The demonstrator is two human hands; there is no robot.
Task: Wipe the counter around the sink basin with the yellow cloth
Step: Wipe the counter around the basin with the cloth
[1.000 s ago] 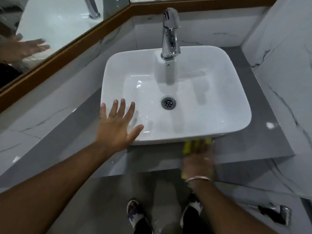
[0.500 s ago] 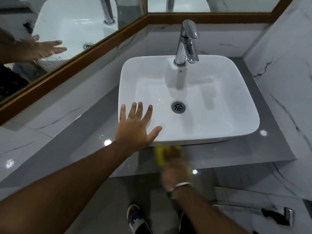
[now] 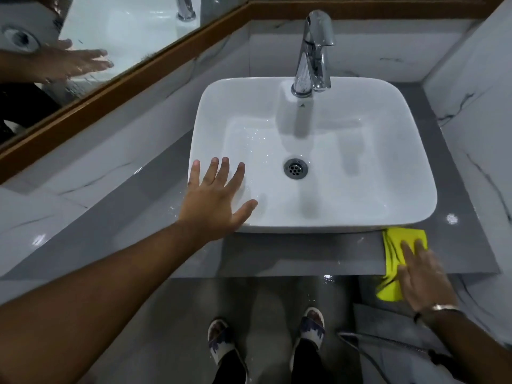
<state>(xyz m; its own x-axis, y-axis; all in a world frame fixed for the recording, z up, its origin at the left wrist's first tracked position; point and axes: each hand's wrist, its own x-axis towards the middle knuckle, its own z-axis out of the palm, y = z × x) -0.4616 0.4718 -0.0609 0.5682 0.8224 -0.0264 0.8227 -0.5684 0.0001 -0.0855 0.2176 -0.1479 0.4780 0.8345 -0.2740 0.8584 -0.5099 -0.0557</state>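
Note:
A white rectangular sink basin (image 3: 360, 176) sits on a grey counter (image 3: 291, 253). The yellow cloth (image 3: 396, 253) lies on the counter's front strip near the basin's front right corner and hangs over the front edge. My right hand (image 3: 424, 275) presses flat on the cloth, fingers on top of it. My left hand (image 3: 216, 200) is spread wide with fingers apart, resting at the basin's front left corner and holding nothing.
A chrome tap (image 3: 313, 51) stands at the basin's back rim. A wood-framed mirror (image 3: 83, 45) runs along the left wall; marble wall (image 3: 476, 112) closes the right side. My sandalled feet (image 3: 266, 342) and a hose (image 3: 388, 345) are on the floor below.
My right hand has swept the yellow cloth along the counter's front strip, leftwards and then to the far right corner. My left hand stayed on the basin's front left corner.

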